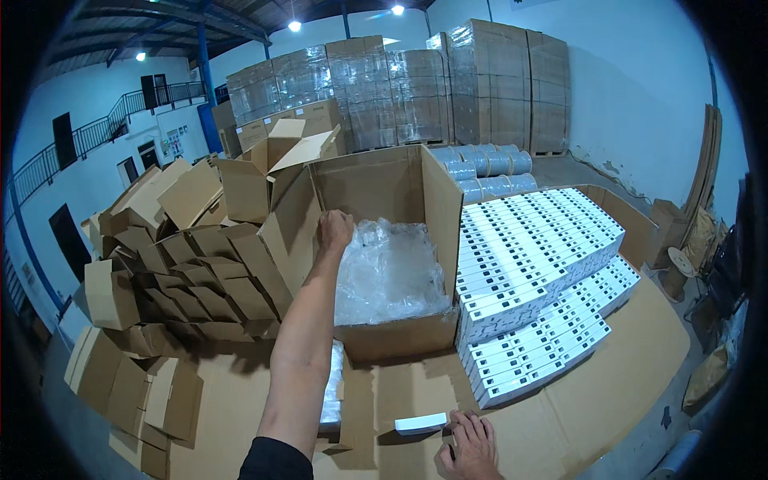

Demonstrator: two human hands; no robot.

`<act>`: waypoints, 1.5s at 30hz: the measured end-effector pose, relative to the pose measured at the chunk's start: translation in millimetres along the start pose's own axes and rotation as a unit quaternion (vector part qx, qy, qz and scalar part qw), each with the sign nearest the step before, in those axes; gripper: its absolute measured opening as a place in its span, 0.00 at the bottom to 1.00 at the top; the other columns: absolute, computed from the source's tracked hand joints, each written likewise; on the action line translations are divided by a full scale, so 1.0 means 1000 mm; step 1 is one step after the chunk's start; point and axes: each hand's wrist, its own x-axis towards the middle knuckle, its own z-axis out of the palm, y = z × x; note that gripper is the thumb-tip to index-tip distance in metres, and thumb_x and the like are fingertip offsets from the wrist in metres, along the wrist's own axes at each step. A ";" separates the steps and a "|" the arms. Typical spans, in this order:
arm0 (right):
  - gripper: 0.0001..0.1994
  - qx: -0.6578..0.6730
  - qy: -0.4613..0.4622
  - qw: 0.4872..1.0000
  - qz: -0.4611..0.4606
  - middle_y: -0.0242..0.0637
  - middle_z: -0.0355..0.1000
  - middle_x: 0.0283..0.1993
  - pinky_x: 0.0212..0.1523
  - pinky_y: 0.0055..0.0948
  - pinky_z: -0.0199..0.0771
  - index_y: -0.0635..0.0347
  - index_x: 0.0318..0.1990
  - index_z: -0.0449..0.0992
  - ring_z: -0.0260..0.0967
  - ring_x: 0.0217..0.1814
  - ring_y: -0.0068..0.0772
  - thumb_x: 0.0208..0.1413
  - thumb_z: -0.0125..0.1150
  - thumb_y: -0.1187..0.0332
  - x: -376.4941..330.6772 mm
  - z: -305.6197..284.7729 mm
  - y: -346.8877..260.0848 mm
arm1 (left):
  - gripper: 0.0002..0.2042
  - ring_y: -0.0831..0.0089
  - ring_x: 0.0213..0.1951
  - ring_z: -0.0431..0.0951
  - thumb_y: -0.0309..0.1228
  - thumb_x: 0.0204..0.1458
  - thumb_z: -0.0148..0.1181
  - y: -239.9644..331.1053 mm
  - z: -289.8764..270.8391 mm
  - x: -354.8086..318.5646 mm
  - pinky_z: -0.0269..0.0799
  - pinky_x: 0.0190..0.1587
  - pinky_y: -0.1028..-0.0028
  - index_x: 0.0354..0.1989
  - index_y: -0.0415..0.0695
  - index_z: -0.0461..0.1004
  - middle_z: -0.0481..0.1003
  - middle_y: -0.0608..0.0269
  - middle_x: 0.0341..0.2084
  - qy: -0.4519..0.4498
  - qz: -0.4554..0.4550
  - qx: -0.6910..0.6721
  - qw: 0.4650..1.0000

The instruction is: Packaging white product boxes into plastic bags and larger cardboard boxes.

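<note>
I am holding my left hand (336, 230) inside a large open cardboard box (396, 342), beside its left wall and at the edge of the clear plastic bags (390, 272) that are lying heaped within. Its fingers are sitting curled in toward the palm, their tips turned out of my sight, so I cannot tell whether they are gripping a bit of that plastic. My right hand (472, 448) is resting low at the near side, palm down, its fingers bent and loosely spread rather than closing around anything. Just to the left of those fingertips a small white box (421, 424) is lying flat on the cardboard-covered counter (632, 344); I cannot tell whether they are touching it. Beneath my left forearm, some plastic-wrapped white items (332, 392) are showing in part. To the right of the large box, white boxes with dark marks (536, 264) are standing packed in long rows, one tier lying stepped over another. To the left, open brown cartons (208, 276) are crowding together with their flaps up. Farther back, pale spools (480, 166) are lying on the floor, and wrapped pallet stacks (504, 88) are standing along the wall.
</note>
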 end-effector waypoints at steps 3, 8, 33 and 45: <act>0.26 0.018 -0.005 1.000 0.000 0.53 0.65 0.67 0.72 0.54 0.51 0.68 0.59 0.70 0.59 0.70 0.57 0.53 0.56 0.65 0.002 -0.005 -0.002 | 0.08 0.48 0.40 0.82 0.30 0.50 0.66 -0.002 -0.021 -0.002 0.76 0.46 0.56 0.34 0.38 0.81 0.82 0.47 0.35 0.095 0.057 -0.080 0.991; 0.27 0.014 0.007 1.000 0.001 0.53 0.65 0.67 0.73 0.54 0.50 0.68 0.60 0.69 0.59 0.70 0.57 0.53 0.56 0.64 -0.002 0.004 0.003 | 0.05 0.52 0.36 0.82 0.22 0.46 0.67 0.011 -0.045 -0.005 0.75 0.41 0.58 0.31 0.39 0.76 0.79 0.50 0.29 0.173 0.160 -0.111 0.966; 0.22 0.115 -0.006 0.993 0.004 0.51 0.70 0.59 0.69 0.50 0.58 0.64 0.54 0.71 0.63 0.64 0.57 0.51 0.61 0.69 -0.003 0.003 0.023 | 0.14 0.77 0.35 0.75 0.15 0.54 0.53 0.114 -0.193 -0.251 0.76 0.40 0.77 0.48 0.40 0.68 0.71 0.67 0.36 -0.094 -0.071 -0.771 0.626; 0.13 0.591 -0.017 0.796 0.127 0.32 0.76 0.42 0.42 0.21 0.74 0.66 0.53 0.71 0.72 0.42 0.17 0.65 0.61 0.72 -0.050 -0.026 -0.056 | 0.19 0.79 0.44 0.72 0.14 0.53 0.61 0.062 -0.198 -0.513 0.71 0.51 0.78 0.52 0.39 0.66 0.69 0.66 0.42 -0.254 -0.163 -0.645 0.702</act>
